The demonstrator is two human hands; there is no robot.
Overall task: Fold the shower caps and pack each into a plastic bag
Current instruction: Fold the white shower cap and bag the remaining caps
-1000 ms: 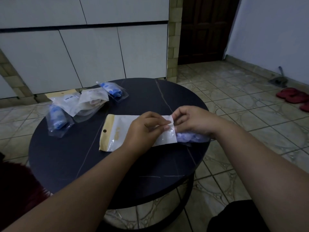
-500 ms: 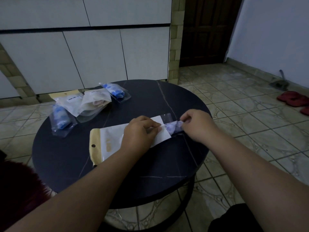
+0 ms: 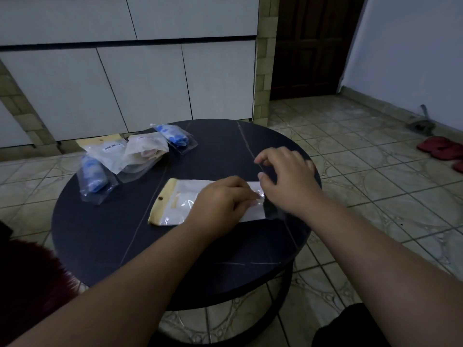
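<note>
Bare forearms, no sleeves; possibly dark trousers (image 3: 350,326).

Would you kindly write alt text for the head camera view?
A person's left hand pinches the open end of a flat white-and-clear plastic bag on a round dark table, while the right hand hovers beside it. Four packed bags lie at the far left.

The round tabletop (image 3: 120,236) is dark blue-black with thin pale veins. The plastic bag (image 3: 185,204) at its middle is white and clear with a tan header strip (one dark punched hole). Blue shower caps (image 3: 94,175) show through clear bags near the far left edge. Floor tiles (image 3: 375,176) are beige with oval patterns.
</note>
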